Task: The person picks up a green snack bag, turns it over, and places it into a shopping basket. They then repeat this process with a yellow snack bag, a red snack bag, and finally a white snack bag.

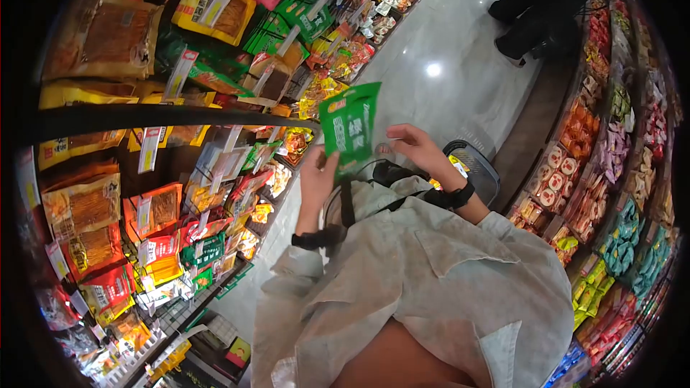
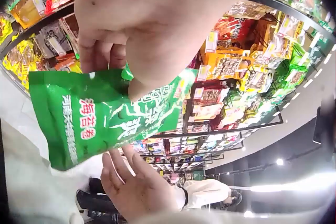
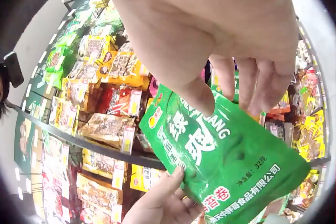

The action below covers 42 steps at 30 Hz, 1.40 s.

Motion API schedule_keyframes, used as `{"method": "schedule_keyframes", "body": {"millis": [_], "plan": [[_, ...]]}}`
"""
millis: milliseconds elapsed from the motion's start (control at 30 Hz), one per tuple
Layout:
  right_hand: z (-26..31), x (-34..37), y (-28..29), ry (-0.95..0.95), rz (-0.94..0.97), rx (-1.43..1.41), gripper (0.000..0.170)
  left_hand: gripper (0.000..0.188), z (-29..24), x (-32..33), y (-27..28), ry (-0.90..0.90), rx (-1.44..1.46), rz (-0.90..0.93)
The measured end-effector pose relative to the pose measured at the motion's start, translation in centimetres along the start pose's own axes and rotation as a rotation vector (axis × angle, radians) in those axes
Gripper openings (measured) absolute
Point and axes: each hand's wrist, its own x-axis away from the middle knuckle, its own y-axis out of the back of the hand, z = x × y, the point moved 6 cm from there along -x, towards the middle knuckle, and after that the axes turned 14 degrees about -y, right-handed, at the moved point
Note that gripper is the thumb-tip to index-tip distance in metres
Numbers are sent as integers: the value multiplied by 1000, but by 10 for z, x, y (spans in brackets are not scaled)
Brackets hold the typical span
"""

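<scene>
A green snack packet (image 1: 350, 126) with white Chinese lettering is held up in front of the body. My left hand (image 1: 318, 174) pinches it by one edge, thumb on the printed side, as the left wrist view also shows for the packet (image 2: 105, 121). In the head view my right hand (image 1: 424, 151) is just to the right of the packet, apart from it, with fingers loosely bent and nothing in them. From the right wrist camera, the right hand (image 3: 210, 35) overlaps the top of the packet (image 3: 236, 161).
Racks of hanging snack bags (image 1: 83, 208) line the left side, with a dark shelf bar (image 1: 180, 114) along them. Bins of wrapped sweets (image 1: 560, 172) run down the right. A basket (image 1: 480, 165) is beside my right wrist. Someone in dark trousers (image 1: 546, 7) stands farther along the aisle.
</scene>
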Motion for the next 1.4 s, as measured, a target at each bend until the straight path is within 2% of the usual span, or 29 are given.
{"method": "schedule_keyframes", "body": {"millis": [67, 100, 200, 400, 533, 567, 667, 700, 800, 867, 967, 1200, 1233, 1333, 1400], "plan": [[1, 0, 23, -83, 16, -85, 27, 10, 4, -30, 3, -64, -32, -17], [2, 0, 34, -122, 25, -126, 26, 10, 5, -44, 6, -11, -56, 6], [-2, -2, 64, -146, -54, -162, 24, 5, 43, -89, 21, 0, -152, 3], [-10, -23, 113, -238, -178, -272, 23, 7, 145, -171, 24, 132, 49, -231], [12, -44, 157, -270, -295, -255, 21, 8, 211, -238, 18, 166, -25, -303], [17, -51, 172, -288, -331, -247, 21, 9, 237, -254, 15, 209, 48, -364], [52, -62, 201, -302, -443, -261, 20, 9, 289, -287, 8, 420, 166, -377], [67, -68, 209, -296, -469, -292, 20, 10, 275, -297, 0, 469, 225, -397], [96, -98, 231, -281, -506, -297, 19, 9, 246, -332, -13, 362, 263, -439], [109, -117, 238, -291, -493, -272, 19, 9, 269, -338, -11, 310, 269, -356], [127, -148, 234, -298, -438, -276, 19, 9, 258, -351, -5, 194, 184, -329], [168, -215, 252, -305, -248, -90, 20, 13, 228, -351, -4, 212, 221, -413], [176, -220, 255, -311, -228, -83, 21, 19, 229, -351, -5, 203, 229, -377], [197, -238, 263, -306, -195, -37, 21, 20, 232, -353, -10, 254, 243, -402], [207, -244, 265, -296, -193, -16, 21, 13, 230, -354, -17, 242, 298, -482]]}}
